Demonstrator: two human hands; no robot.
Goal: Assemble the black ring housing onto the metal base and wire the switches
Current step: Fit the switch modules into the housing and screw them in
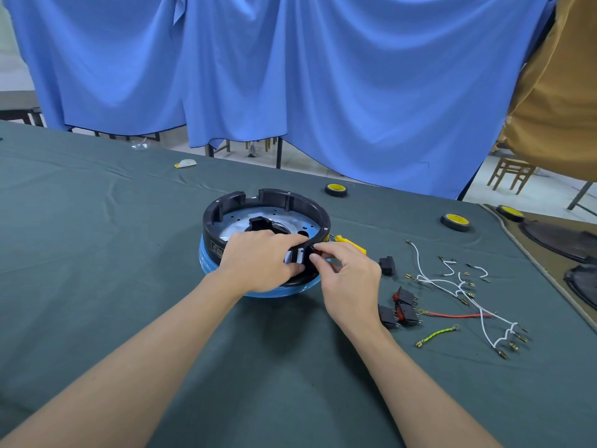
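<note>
Pinching, seemingly, a switch [318, 252]: right hand [350, 282]

- Bright, even, diffuse light everywhere; the blue curtain [290, 76] shows no hot spots.
- A soft shadow pools on the bench [97, 253], just near of the work and under both forearms [161, 350].
- Pale glare washes the metal base [235, 221].
- Wide-angle bend: the far bench edge slants and the near forearms balloon.
- Centre crisp, far-left corner slightly soft.

Blue drapes [290, 76] behind, green tablecloth [97, 253], tape roll [336, 190] near far edge, wooden stool [512, 173] beyond
</note>
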